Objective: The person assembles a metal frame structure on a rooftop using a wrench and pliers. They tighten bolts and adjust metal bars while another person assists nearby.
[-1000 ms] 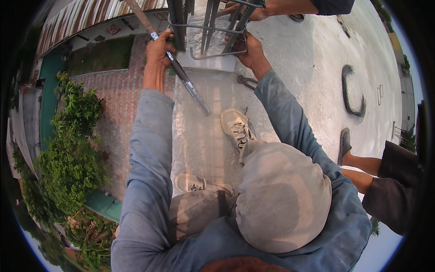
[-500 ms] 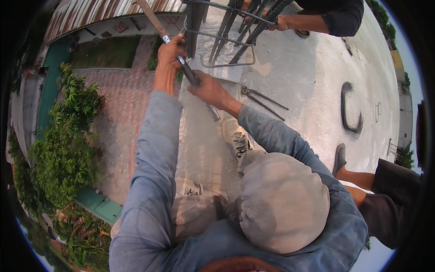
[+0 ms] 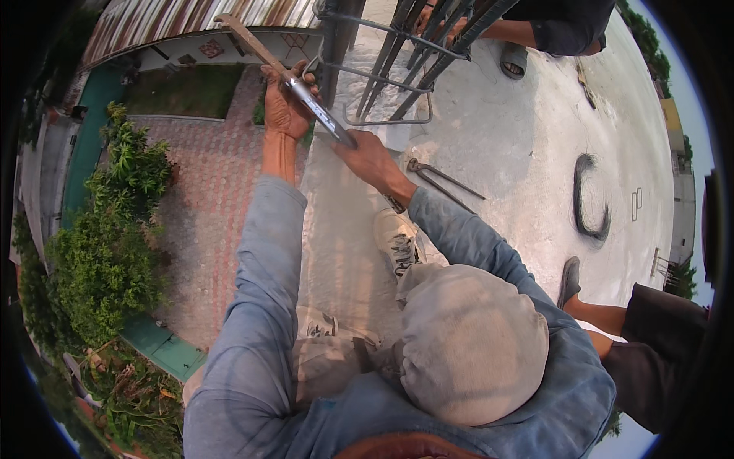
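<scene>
A long bar tool with a rusty flat end, hooked at its tip (image 3: 243, 32), and a shiny metal pipe handle (image 3: 321, 111) runs diagonally before me. My left hand (image 3: 287, 107) cradles it around the joint of rusty bar and pipe, palm up with loosely curled fingers. Farther down, my right hand (image 3: 371, 159) wraps round the handle, whose lower end shows past the wrist. Just beyond both hands stand upright ribbed steel bars (image 3: 397, 57) with wire stirrups (image 3: 367, 73) around them. Pincers (image 3: 447, 183) lie on the concrete right of my right hand.
A slab edge drops to a paved yard (image 3: 199, 199) at left, beside leafy bushes (image 3: 107, 260). A co-worker's arm (image 3: 508, 32) reaches behind the bars. Another person's legs (image 3: 642, 329) are at right. A coil of thin wire (image 3: 585, 199) lies on the concrete slab (image 3: 520, 145).
The tool has shifted, its hooked end now fully in view at the upper left. My left hand has turned palm up and loosened; my right hand has moved slightly right with the handle.
</scene>
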`<state>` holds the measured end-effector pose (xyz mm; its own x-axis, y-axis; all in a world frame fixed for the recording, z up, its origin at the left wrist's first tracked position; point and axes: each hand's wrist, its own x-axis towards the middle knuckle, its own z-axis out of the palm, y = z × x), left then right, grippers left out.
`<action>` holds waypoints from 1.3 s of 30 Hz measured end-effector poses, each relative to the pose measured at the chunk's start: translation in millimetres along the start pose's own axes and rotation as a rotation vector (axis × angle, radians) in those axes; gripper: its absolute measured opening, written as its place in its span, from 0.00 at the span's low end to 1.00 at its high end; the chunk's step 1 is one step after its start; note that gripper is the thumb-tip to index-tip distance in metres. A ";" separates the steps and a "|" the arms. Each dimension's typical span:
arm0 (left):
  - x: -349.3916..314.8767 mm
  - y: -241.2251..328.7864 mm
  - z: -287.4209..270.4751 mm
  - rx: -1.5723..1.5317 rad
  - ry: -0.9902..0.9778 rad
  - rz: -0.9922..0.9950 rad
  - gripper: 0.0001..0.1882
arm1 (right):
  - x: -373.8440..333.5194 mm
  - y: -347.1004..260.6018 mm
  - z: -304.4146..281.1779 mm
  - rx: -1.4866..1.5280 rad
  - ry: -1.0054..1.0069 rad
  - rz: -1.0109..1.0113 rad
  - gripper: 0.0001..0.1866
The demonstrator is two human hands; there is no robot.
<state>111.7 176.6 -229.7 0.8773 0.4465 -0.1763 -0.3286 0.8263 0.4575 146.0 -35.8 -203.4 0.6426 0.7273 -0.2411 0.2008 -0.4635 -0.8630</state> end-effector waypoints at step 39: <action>87.6 52.9 9.9 0.693 -0.072 -0.398 0.21 | -217.3 134.3 -219.6 -0.145 0.192 0.486 0.16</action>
<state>174.6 256.0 -212.3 0.9111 0.1206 -0.3942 0.2850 0.5068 0.8136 195.8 -367.3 -169.5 0.8076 0.3125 -0.5001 -0.0620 -0.7983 -0.5991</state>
